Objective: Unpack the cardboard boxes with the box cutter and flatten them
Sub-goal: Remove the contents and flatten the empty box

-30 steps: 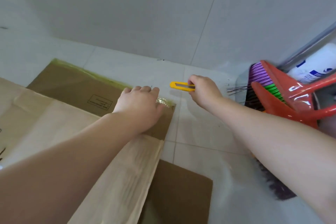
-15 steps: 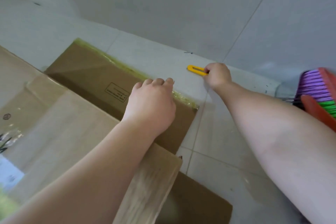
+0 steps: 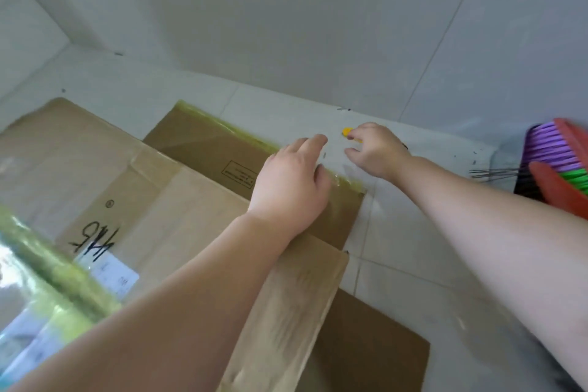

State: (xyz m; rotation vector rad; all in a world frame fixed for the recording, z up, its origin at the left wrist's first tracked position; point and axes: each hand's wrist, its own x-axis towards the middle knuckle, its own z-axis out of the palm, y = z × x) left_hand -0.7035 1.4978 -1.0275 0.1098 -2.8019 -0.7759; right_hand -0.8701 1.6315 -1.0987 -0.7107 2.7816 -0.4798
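**Both hands at the taped far edge of the flattened box**

Left arm: reaches forward from lower left, forearm crossing over the pale cardboard sheet point(image 3: 178, 219). Left hand point(image 3: 291, 183) lies palm down on the darker flattened cardboard box point(image 3: 203, 153), at its far right corner. Fingers extended and close together, pointing away toward the wall; their tips pass just over the yellowish tape point(image 3: 229, 129) that runs along the box's far edge. Thumb side rests on the glossy taped corner. Nothing gripped; the hand presses flat.

Right arm: comes in from the right, forearm stretched diagonally over the white tiled floor point(image 3: 397, 264). Right hand point(image 3: 375, 149) sits just past the box corner, knuckles up, fingers curled downward. A small part of the yellow box cutter point(image 3: 346, 131) shows at the fingertips on the far-left side of the hand; the rest is hidden beneath it. The fingers appear to close around the cutter, which lies low against the floor, near the left fingertips but apart from them.

Surroundings: the pale sheet overlaps the darker box and carries black handwritten marks and a white label point(image 3: 117, 275). A broom with purple and green bristles point(image 3: 560, 156) stands at the right edge, by the wall. Image is motion-blurred at the lower left.
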